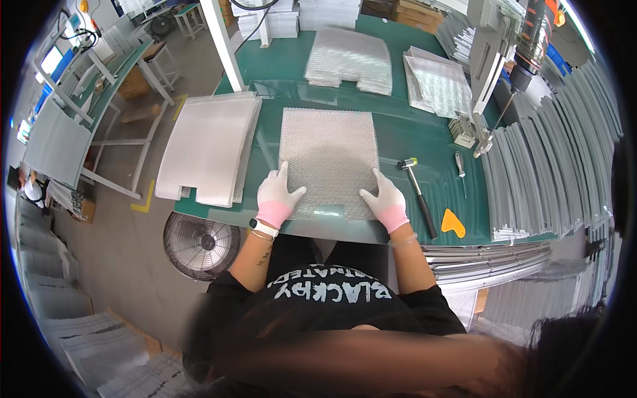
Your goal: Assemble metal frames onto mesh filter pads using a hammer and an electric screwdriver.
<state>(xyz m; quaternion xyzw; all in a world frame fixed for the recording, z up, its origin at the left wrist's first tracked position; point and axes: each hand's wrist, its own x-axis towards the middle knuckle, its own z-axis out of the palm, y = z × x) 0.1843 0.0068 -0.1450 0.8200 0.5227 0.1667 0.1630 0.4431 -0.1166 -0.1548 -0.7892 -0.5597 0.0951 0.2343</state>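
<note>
Both half-open: left hand [276,194], right hand [387,198] resting on mesh sheet [328,146] | green table [398,132] | round fan [202,245] on grey floor [126,259]

Over at the green table [265,142], a person's gloved left hand [279,192] and right hand [387,198] rest, thumbs spread, on either side of a pale, textured sheet [328,152]. Near the right hand lie a hammer [419,196], a screwdriver [460,164] and an orange scraper [453,223]. Notched white panels [206,146] are piled to the left; a round fan [201,245] stands below on the floor [123,249].
</note>
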